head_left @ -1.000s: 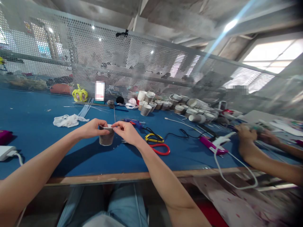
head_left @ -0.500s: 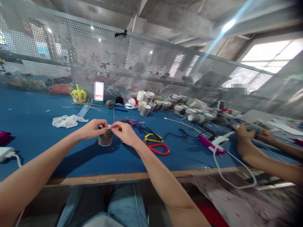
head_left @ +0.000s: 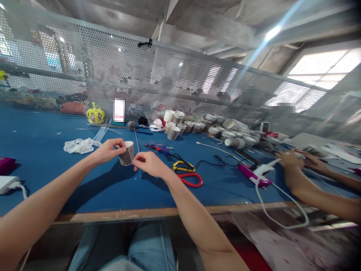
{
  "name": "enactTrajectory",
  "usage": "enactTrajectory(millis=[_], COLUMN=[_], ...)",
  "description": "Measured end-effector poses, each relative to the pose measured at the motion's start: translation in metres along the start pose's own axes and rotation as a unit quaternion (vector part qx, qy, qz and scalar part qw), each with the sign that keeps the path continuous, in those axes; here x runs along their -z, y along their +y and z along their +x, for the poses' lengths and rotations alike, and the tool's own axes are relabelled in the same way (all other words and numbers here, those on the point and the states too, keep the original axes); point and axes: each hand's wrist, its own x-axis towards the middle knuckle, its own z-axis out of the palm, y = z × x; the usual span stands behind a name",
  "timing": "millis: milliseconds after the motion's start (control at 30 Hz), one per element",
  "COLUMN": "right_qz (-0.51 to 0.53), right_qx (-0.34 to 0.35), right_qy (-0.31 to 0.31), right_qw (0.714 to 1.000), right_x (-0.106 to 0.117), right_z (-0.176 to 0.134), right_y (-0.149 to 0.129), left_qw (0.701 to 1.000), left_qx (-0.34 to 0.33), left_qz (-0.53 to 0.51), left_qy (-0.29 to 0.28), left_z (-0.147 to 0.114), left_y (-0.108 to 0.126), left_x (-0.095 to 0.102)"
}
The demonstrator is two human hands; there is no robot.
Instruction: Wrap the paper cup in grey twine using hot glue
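My left hand (head_left: 110, 149) grips a small paper cup (head_left: 127, 156) at its upper left rim, thumb and fingers closed on the wall. The cup has a grey-brown outside and a white inside, and it tilts a little over the blue table. Beside its lower right side, my right hand (head_left: 148, 163) is closed in a pinch. A grey yarn strand (head_left: 137, 140) runs from a grey yarn ball (head_left: 131, 125) down to these fingers. The strand's end within the pinch is hidden.
Red-handled scissors (head_left: 191, 180), yellow-handled snips (head_left: 183, 166) and a blue glue gun (head_left: 159, 147) lie right of my hands. Many cups (head_left: 173, 132) stand behind. White cloth (head_left: 80, 145) lies left. At the right, a co-worker's hands (head_left: 290, 162) work near a purple glue gun (head_left: 251, 175).
The cup has tilted and risen slightly, its opening now showing. My right hand has left the rim and moved down along the cup's right side; my left hand still holds the rim.
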Motion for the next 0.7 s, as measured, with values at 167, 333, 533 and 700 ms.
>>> enactTrajectory(millis=[167,333,533,700], right_qz=[-0.02,-0.078,-0.122,-0.244], right_qx=[-0.017,-0.022,-0.055,-0.156], right_qy=[-0.103,-0.059,0.241,0.327], right_qw=[0.994,0.995,0.961,0.9], right_x=[0.0,0.001,0.036,0.074], right_z=[-0.002,-0.001,0.004,0.017], right_y=[-0.003,0.001,0.011,0.038], left_qw=[1.0,0.999,1.0,1.0], left_qx=[-0.021,-0.028,-0.02,-0.019], left_qz=[0.004,0.005,0.008,0.008], left_qy=[0.01,0.02,-0.006,-0.019], left_z=[0.001,0.002,0.002,0.002], left_y=[-0.005,-0.007,-0.009,-0.011], left_x=[-0.005,-0.009,-0.01,-0.008])
